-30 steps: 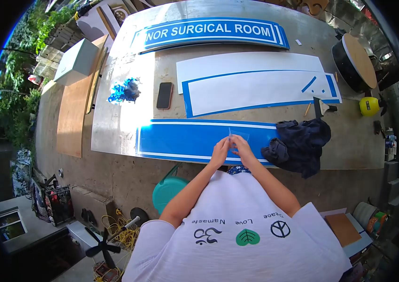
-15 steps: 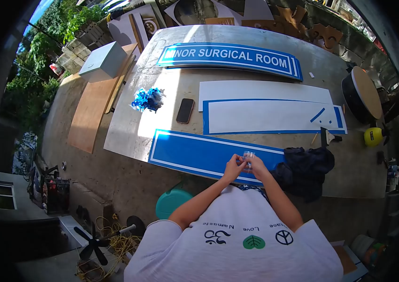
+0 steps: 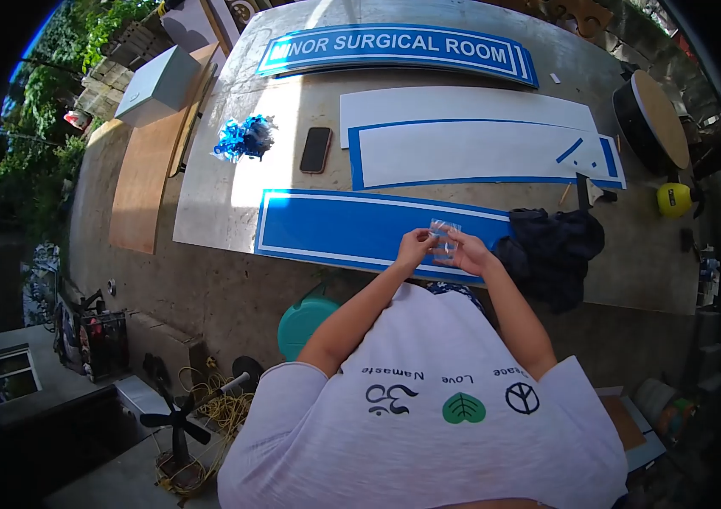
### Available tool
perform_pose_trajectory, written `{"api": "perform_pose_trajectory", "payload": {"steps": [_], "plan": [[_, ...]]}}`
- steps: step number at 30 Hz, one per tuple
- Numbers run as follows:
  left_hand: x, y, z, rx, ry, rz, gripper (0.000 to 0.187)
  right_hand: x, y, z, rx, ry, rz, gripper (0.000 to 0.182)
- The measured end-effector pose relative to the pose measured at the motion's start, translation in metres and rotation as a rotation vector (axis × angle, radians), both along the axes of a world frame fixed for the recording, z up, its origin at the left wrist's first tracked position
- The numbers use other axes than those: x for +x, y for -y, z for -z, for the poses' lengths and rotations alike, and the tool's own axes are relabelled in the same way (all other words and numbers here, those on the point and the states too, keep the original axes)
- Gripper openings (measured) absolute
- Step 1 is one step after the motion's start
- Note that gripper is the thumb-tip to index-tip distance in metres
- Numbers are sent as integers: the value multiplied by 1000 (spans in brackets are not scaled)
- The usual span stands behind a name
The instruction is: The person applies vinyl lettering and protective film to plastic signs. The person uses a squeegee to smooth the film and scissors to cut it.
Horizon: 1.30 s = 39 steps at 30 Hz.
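Over the near edge of a blue sign panel (image 3: 335, 222) with a white border line, both hands meet at a small piece of clear plastic film (image 3: 443, 227). My left hand (image 3: 415, 247) pinches its left side. On the other side, my right hand (image 3: 469, 253) grips it with thumb and fingers, several of which are slightly spread. Whether anything is stuck to the film is too small to tell. Just right of my right hand, a dark crumpled cloth (image 3: 554, 253) covers the panel's right end.
A sign reading "MINOR SURGICAL ROOM" (image 3: 403, 44) lies at the back of the table (image 3: 207, 199). White sheets with blue edging (image 3: 462, 157), a phone (image 3: 315, 150), crumpled blue film (image 3: 244, 138), a scraper-like tool (image 3: 583, 192) and a yellow roundish object (image 3: 673, 199) are around it. A green stool (image 3: 307, 327) stands below.
My view has tilted down, so the table's things sit higher in the picture. The clear film shows more above my fingers, and my right hand's fingers are more spread.
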<state>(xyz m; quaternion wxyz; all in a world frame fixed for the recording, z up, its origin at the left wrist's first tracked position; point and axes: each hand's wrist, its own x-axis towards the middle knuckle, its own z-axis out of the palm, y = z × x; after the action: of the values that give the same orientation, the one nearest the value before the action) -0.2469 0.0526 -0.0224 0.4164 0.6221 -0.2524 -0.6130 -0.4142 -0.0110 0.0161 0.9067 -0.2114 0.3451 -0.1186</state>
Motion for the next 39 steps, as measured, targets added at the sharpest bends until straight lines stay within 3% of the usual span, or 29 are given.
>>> {"api": "perform_pose_trajectory", "payload": {"steps": [10,22,39], "plan": [[7,1,-8,38,-20,14,35,-3,11,16,0,113,-111,45],[10,7,-3,73,-44,89,30,0,19,4,-96,-1,-219,48],[12,15,10,113,-55,8,18,4,0,5,-202,-89,5,54]]}}
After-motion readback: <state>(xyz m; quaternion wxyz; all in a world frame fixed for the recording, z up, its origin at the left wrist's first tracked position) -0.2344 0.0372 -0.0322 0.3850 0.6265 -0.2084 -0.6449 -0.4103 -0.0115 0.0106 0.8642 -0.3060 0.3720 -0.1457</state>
